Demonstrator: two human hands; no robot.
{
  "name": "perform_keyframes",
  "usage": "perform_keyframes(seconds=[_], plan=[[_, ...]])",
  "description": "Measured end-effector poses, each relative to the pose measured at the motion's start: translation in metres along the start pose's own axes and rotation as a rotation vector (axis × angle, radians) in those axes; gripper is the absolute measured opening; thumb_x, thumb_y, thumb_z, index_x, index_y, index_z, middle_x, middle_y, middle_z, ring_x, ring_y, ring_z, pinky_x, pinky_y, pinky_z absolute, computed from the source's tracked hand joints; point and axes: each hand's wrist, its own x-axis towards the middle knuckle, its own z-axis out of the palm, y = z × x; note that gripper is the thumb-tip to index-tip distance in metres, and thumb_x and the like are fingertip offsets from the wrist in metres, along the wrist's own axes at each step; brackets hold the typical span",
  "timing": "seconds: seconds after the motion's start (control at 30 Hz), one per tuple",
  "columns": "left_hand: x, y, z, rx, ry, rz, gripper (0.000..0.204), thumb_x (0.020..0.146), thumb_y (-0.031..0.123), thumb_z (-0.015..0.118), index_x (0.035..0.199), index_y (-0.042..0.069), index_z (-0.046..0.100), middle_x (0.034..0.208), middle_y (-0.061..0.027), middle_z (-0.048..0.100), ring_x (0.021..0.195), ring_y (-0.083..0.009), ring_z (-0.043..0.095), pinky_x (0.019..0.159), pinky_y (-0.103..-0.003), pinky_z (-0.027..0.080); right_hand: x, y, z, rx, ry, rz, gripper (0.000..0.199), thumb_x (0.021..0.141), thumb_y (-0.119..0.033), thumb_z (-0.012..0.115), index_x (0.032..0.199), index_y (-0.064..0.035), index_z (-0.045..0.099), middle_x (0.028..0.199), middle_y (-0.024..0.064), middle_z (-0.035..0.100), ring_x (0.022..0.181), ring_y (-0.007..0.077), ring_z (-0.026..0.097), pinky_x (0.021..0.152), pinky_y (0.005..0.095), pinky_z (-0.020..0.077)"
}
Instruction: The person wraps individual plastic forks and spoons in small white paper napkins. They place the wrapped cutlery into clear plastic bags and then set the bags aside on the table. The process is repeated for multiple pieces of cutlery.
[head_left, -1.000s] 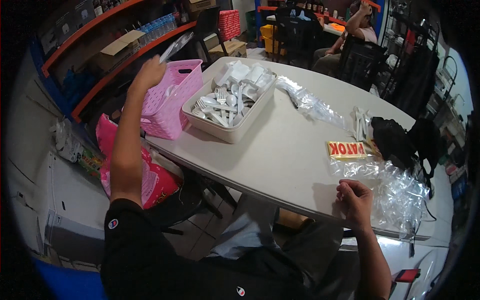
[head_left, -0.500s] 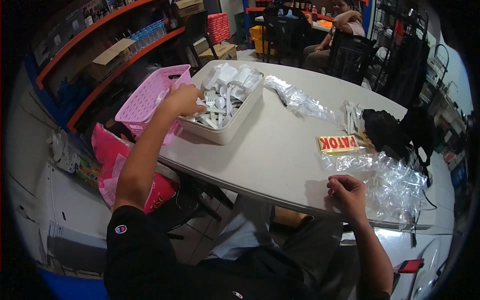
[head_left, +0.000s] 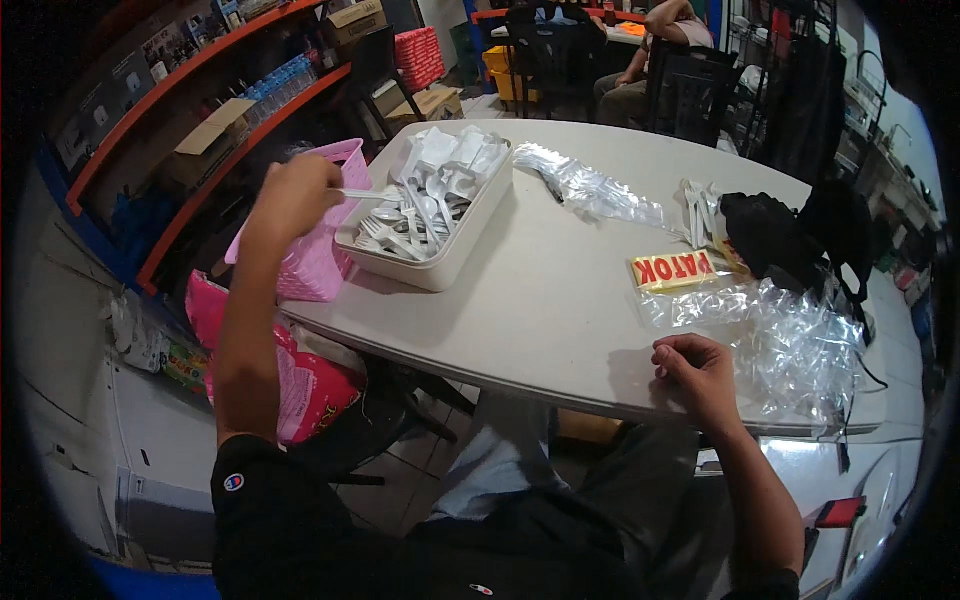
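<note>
My left hand [head_left: 296, 195] is closed around a white plastic utensil [head_left: 372, 194] above the pink basket [head_left: 312, 262]. The utensil points right, over the rim of a cream tub [head_left: 432, 277]; whether it is a fork or a spoon cannot be told. Loose white plastic forks and spoons [head_left: 410, 225] fill the tub's near part, with white paper-like packets [head_left: 455, 155] at its far end. On the right, my right hand [head_left: 697, 375] rests at the table's near edge, fingers curled and thumb against them, with nothing showing in it. Crumpled clear plastic bags [head_left: 795, 350] lie beside it.
A strip of clear plastic sleeves [head_left: 590, 188] lies across the far table [head_left: 540, 310]. White utensils [head_left: 698, 210], a gold-and-red label [head_left: 672, 268] and a black bag [head_left: 765, 240] are at the right. A pink sack [head_left: 315, 390] sits on a chair at the left. A person [head_left: 640, 75] sits beyond.
My left hand has lifted out of the tub's left edge and moved left and up over the pink basket, now with a white utensil showing. My right hand keeps its pose.
</note>
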Motion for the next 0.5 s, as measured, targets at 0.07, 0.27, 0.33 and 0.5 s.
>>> perform_keyframes(seconds=[0.07, 0.27, 0.33, 0.5], plan=[[-0.009, -0.007, -0.015, 0.02, 0.14, -0.003, 0.015, 0.08, 0.014, 0.065, 0.09, 0.004, 0.07, 0.092, -0.0154, 0.066, 0.086, -0.0349, 0.063, 0.075, -0.039, 0.049, 0.0, 0.002, 0.0, 0.016, -0.006, -0.012, 0.018, 0.086, -0.013, 0.067, 0.093, 0.0034, 0.067, 0.079, 0.0043, 0.066, 0.067, 0.0086, 0.06, 0.06, 0.023, 0.0512], [-0.04, 0.059, -0.018, -0.531, 0.394, -0.031, 0.015, 0.081, 0.006, 0.063, 0.093, -0.001, 0.068, 0.086, -0.0138, 0.067, 0.077, -0.0202, 0.065, 0.071, -0.034, 0.048, -0.008, 0.001, 0.005, 0.04, 0.008, -0.078, 0.027, 0.088, -0.018, 0.064, 0.107, 0.0021, 0.063, 0.09, 0.0064, 0.066, 0.08, 0.0112, 0.061, 0.07, 0.0251, 0.05], [-0.062, 0.123, 0.019, -0.944, 0.371, 0.072, 0.017, 0.079, -0.005, 0.059, 0.093, -0.001, 0.067, 0.084, -0.0075, 0.068, 0.074, -0.0155, 0.063, 0.068, -0.028, 0.048, -0.015, -0.006, 0.014, 0.048, -0.015, -0.141, 0.033, 0.091, -0.02, 0.06, 0.116, 0.0012, 0.058, 0.099, 0.0081, 0.065, 0.089, 0.0131, 0.06, 0.076, 0.027, 0.0486], [-0.123, 0.26, 0.065, -1.32, -0.16, 0.345, 0.016, 0.085, 0.008, 0.062, 0.098, -0.001, 0.065, 0.082, -0.0153, 0.067, 0.077, -0.0223, 0.066, 0.071, -0.033, 0.05, -0.032, -0.01, 0.04, 0.151, -0.112, -0.275, 0.036, 0.1, -0.027, 0.043, 0.124, -0.0013, 0.049, 0.112, 0.0121, 0.061, 0.101, 0.0162, 0.057, 0.084, 0.03, 0.0462]])
